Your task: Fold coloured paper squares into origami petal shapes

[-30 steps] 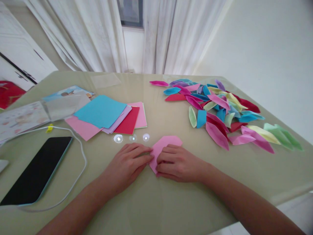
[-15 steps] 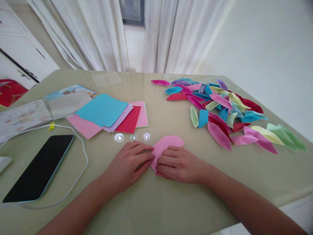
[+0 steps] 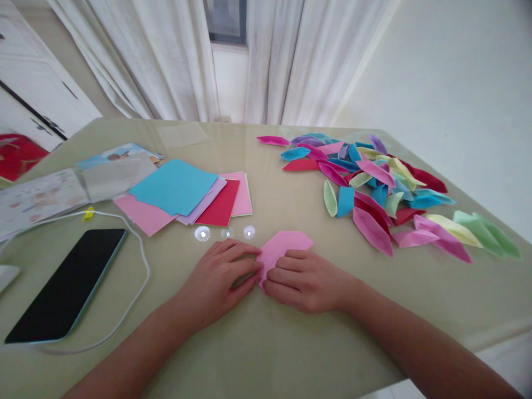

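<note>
A sheet of pink origami paper (image 3: pixel 286 242), its top corners folded in, lies on the table in front of me. At its left edge my left hand (image 3: pixel 226 274) presses with fingertips and thumb close together. Curled over the lower right part of the sheet is my right hand (image 3: pixel 305 280), its fingers bent and gripping the bottom edge. The two hands' fingertips nearly meet at the lower left of the paper, and the fold beneath them is hidden.
Several folded paper pieces (image 3: pixel 374 221) in many colours are heaped at the right. Left of centre lie coloured paper squares (image 3: pixel 174 185). A black-screened phone (image 3: pixel 66 285) and a white cable (image 3: pixel 143 255) occupy the left, near printed packets (image 3: pixel 41 197).
The bottom corner of the pink paper has been turned up under my fingers. My right hand has shifted very slightly; my left hand stays almost in place.
</note>
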A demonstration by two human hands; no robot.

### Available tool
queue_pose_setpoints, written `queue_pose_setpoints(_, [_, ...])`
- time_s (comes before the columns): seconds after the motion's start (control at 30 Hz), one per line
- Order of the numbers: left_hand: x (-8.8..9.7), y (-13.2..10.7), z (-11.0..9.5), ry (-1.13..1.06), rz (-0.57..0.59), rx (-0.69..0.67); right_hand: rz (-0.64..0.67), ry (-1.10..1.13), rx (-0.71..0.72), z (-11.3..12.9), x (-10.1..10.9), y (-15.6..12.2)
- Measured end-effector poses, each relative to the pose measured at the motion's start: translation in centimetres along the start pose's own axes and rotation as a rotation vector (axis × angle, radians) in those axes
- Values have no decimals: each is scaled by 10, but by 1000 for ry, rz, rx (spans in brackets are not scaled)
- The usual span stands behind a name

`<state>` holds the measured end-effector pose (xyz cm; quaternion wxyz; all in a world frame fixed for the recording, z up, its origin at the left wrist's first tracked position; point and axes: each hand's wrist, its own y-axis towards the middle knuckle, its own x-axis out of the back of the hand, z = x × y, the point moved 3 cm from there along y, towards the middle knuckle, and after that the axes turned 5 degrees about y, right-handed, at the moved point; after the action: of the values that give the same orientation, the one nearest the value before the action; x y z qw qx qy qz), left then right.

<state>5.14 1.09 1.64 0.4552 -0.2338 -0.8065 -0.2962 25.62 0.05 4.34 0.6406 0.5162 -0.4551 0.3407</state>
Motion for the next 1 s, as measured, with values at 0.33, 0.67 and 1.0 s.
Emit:
queue_pose_setpoints(0.33, [0,0,-1,3,-3,7,-46,-80,6,6,0,5])
queue_pose_setpoints(0.67, [-1,-1,1,-19,19,-10,52,205,-179,-3,-7,-1])
queue_pose_setpoints(1.0, [-1,-1,2,-83,27,38,-26,649,-731,-17,-14,-5])
